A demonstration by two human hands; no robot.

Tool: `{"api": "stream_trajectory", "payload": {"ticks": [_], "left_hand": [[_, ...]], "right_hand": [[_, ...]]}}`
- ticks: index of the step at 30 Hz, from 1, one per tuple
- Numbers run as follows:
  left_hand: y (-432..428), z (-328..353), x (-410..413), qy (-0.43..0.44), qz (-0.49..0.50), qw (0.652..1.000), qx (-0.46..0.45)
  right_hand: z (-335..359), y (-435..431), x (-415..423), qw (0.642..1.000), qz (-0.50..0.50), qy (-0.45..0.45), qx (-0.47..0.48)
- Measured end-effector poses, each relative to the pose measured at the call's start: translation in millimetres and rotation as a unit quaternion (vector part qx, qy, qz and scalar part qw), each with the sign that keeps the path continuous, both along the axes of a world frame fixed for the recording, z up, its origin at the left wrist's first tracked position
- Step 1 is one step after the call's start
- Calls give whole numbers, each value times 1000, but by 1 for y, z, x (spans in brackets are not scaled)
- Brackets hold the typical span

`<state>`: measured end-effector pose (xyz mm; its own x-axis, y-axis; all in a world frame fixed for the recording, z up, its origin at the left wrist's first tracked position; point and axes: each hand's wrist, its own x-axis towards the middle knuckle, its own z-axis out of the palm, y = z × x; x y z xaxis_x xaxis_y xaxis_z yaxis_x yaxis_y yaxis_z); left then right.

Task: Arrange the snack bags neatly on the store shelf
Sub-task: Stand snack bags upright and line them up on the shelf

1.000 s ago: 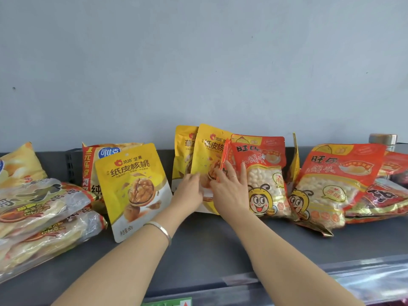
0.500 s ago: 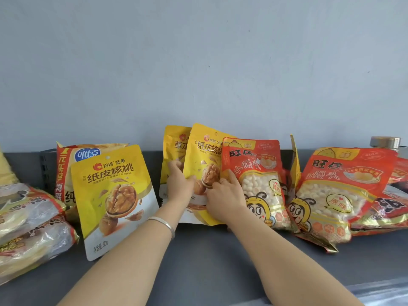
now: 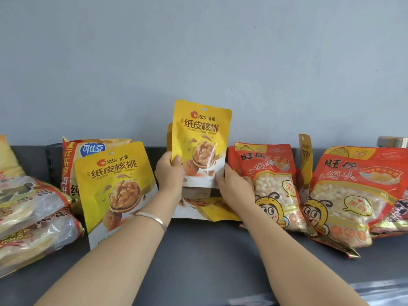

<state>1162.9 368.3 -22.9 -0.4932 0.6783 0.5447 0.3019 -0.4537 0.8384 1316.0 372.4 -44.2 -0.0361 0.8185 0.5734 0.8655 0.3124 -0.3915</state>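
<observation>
Both hands pinch one glossy yellow walnut pouch [image 3: 199,142], we note: left hand [image 3: 169,173] and right hand [image 3: 235,188] at its lower corners, above the matte grey shelf [image 3: 209,250].

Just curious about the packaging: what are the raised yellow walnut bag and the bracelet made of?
Walnut bag: likely matte printed plastic film; it shows soft creases, a punched hang hole and little glare. Bracelet: looks like polished silver-toned metal, a thin rigid band with bright highlights; the exact metal is unclear.
</observation>
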Motion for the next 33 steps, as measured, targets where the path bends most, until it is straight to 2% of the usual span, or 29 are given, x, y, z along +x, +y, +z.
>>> {"api": "stream_trajectory", "payload": {"ticks": [2, 5, 7, 10, 12, 14, 18, 22, 24, 25, 27, 28, 29, 33], "left_hand": [[-3, 0, -1, -15, -39, 999, -9], [-9, -6, -3, -6, -93, 995, -38], [-14, -9, -5, 8, -112, 993, -41], [-22, -6, -6, 30, -114, 992, -47], [-24, -5, -6, 40, -124, 988, -78], [-28, -6, -6, 76, -136, 980, -127], [-41, -8, 1, 220, -127, 947, -196], [-49, -19, 6, 387, -120, 883, -238], [-50, -23, 7, 445, -112, 850, -259], [-49, -25, 9, 492, -110, 822, -264], [-47, -29, 14, 607, -89, 745, -260], [-46, -32, 16, 645, -73, 718, -251], [-43, -35, 18, 665, -57, 703, -244], [-37, -43, 22, 696, -4, 693, -189]], "right_hand": [[3, -1, 0, 986, 73, 144, -47], [9, -8, 0, 908, 166, 378, -70], [13, -13, 1, 870, 196, 443, -92], [12, -12, 2, 847, 196, 478, -129], [10, -10, 2, 830, 196, 509, -116], [13, -12, 3, 843, 169, 506, -70], [17, -16, 8, 860, 98, 500, 32], [19, -26, 8, 908, 39, 407, 88], [21, -30, 9, 910, 15, 398, 114], [22, -30, 10, 905, 3, 407, 124], [24, -33, 12, 901, -12, 413, 131], [24, -34, 12, 905, -8, 407, 124], [24, -35, 11, 912, 2, 395, 111], [19, -31, 9, 929, 44, 364, 57]]}}
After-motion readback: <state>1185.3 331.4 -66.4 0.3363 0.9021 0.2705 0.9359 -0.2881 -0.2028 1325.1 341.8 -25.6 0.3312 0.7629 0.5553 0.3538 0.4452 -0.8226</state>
